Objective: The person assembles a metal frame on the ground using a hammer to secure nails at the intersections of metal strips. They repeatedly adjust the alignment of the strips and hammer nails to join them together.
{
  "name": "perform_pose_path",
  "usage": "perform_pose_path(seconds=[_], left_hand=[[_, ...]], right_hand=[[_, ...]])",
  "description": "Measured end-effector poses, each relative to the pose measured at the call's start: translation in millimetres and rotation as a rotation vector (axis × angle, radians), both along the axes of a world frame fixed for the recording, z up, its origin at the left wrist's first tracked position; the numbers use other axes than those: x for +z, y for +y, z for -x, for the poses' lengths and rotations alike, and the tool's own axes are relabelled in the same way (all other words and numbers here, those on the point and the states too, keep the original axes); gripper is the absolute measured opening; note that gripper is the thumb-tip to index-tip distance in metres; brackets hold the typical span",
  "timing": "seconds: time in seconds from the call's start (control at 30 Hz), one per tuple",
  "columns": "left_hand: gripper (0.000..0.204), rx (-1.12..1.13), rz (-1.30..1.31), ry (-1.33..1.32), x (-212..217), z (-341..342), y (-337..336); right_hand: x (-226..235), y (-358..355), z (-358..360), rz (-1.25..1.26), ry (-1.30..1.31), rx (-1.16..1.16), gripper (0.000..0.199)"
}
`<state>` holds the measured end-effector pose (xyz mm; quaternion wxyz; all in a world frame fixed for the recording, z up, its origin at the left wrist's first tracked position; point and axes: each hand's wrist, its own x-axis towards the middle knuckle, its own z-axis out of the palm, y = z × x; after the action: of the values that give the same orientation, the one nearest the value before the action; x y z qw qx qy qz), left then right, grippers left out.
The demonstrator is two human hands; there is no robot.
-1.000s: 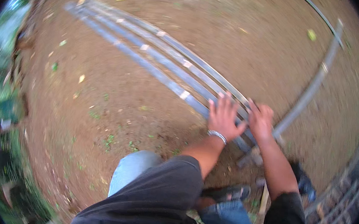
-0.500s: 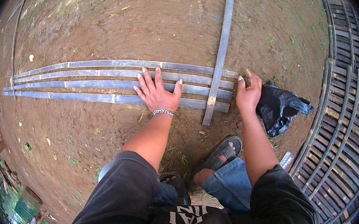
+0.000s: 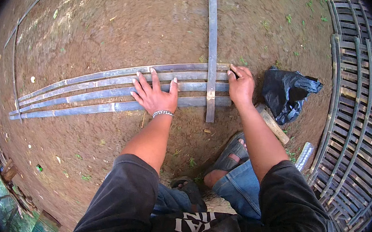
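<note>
We see the left hand (image 3: 154, 95) lying flat with its fingers spread wide, pressing down on the long bamboo strips (image 3: 107, 92) that lie side by side on the dirt ground (image 3: 114, 18). The arm is stretched straight out, with a silver bracelet (image 3: 163, 113) on the wrist. The right hand (image 3: 241, 85) rests at the right end of the strips, fingers close together and bent, fingertips touching the top strip just beside the crossing strip (image 3: 212, 51) that lies over the others. A black bag (image 3: 288, 93) sits near this hand. A woven bamboo mat (image 3: 358, 111) lies at the right.
</note>
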<state>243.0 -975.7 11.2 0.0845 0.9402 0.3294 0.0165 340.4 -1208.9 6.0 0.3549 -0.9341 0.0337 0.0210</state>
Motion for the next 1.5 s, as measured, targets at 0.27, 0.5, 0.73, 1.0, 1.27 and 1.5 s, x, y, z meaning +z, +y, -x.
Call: perform_pose_path(seconds=[0.27, 0.5, 0.73, 1.0, 1.27, 1.5], left_hand=[[0.080, -0.015, -0.024, 0.054, 3, -1, -1], [0.078, -0.027, -0.037, 0.070, 3, -1, -1], [0.076, -0.034, -0.022, 0.069, 2, 0, -1], [0.075, -0.042, -0.027, 0.077, 0, 0, -1], [0.075, -0.043, -0.032, 0.067, -1, 1, 0], [0.074, -0.042, -0.016, 0.067, 2, 1, 0]], right_hand=[[7, -2, -2, -0.003, 0.027, 0.000, 0.027], [10, -11, -11, -0.037, 0.098, 0.081, 0.029], [10, -19, -14, -0.022, 0.073, 0.142, 0.030], [3, -26, -16, -0.038, 0.087, 0.167, 0.031], [7, -24, -15, -0.012, 0.102, 0.170, 0.032], [4, -25, -13, -0.014, 0.073, 0.182, 0.033]])
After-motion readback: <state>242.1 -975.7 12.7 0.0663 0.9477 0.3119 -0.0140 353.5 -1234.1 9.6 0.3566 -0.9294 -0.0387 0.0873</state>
